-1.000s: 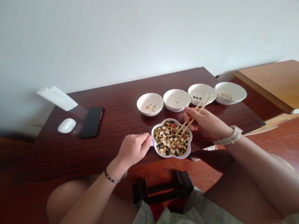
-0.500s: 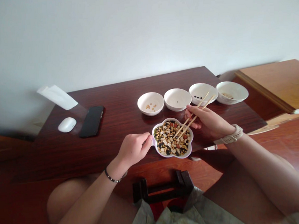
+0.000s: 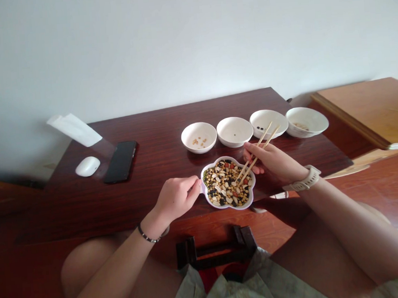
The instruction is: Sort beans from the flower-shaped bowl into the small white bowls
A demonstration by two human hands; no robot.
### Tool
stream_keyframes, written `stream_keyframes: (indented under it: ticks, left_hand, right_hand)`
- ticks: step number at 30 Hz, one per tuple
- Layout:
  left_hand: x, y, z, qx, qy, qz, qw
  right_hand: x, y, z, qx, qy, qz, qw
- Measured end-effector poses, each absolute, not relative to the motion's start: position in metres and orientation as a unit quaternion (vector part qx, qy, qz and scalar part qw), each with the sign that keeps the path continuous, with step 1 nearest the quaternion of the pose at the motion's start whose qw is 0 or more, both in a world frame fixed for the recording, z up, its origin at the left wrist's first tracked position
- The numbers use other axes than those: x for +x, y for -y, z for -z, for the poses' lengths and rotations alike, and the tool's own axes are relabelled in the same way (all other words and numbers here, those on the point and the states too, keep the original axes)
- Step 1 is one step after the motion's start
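My left hand (image 3: pixel 178 197) is closed on the short handle of a flower-shaped dish (image 3: pixel 206 199) at the table's front edge. Mixed beans and peanuts (image 3: pixel 225 183) fill the dish: yellow, black, green and reddish ones with pale peanut halves. In my right hand (image 3: pixel 272 159) is a pair of chopsticks (image 3: pixel 255 159), their tips down among the beans on the dish's right side. Whether the tips pinch a bean is too small to tell. Behind the dish stand a bowl with yellow beans (image 3: pixel 199 137), a bowl with one tiny bean (image 3: pixel 234 130) and a bowl with black beans (image 3: pixel 267 121).
A further white bowl (image 3: pixel 307 121) with pale pieces stands at the row's right end. On the left of the dark table (image 3: pixel 152 171) lie a black phone (image 3: pixel 120 161), a white rounded case (image 3: pixel 88 166) and white paper (image 3: pixel 75 130). A lighter wooden surface (image 3: pixel 371 108) is at right.
The chopsticks have shifted slightly, their tips now a little further right in the dish. My left hand keeps its hold on the handle. The whole view has drifted slightly.
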State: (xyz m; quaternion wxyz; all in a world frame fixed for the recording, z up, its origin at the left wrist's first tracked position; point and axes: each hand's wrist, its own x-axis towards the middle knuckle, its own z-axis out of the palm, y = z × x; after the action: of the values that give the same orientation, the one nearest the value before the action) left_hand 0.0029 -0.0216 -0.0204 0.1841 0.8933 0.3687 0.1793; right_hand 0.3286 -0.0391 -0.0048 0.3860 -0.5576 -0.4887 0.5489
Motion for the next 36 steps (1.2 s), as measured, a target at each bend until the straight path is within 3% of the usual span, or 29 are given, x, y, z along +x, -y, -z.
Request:
stream_keyframes:
  ticks: [21,30,36]
  left_hand:
    - [0.003,0.022,0.019,0.890,-0.372,-0.184,0.190]
    - [0.003,0.022,0.019,0.890,-0.372,-0.182,0.194]
    - [0.003,0.023,0.020,0.891,-0.372,-0.181,0.188]
  right_hand:
    - [0.329,0.037,0.003,-0.496,0.424,-0.608,0.453]
    - [0.333,0.031,-0.017,-0.496,0.410,-0.580,0.500]
    - [0.356,0.012,-0.036,-0.484,0.400,-0.523,0.576]
